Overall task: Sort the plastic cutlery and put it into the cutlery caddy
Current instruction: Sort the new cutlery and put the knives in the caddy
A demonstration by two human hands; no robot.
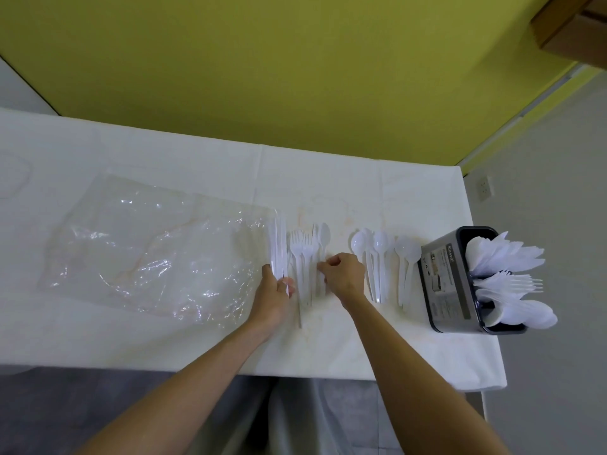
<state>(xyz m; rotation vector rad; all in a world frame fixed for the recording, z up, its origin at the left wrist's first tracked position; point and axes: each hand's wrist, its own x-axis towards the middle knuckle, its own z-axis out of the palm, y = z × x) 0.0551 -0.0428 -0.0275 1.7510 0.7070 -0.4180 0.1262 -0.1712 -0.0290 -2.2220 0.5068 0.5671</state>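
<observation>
White plastic cutlery lies in rows on the white table [164, 336]. My left hand [274, 295] grips a bundle of knives [277, 247] at its lower end. Beside them lie several forks [303, 257] with a knife and a spoon [324, 239] on their right. My right hand [343, 274] has curled fingers that pinch the handle of that spoon. Further right lie several spoons [377, 247]. The dark grey cutlery caddy [441, 284] stands at the table's right end and holds napkins, forks and spoons.
A crumpled clear plastic bag [147, 251] lies flat on the left half of the table. The table's right edge runs just past the caddy. A yellow wall stands behind the table.
</observation>
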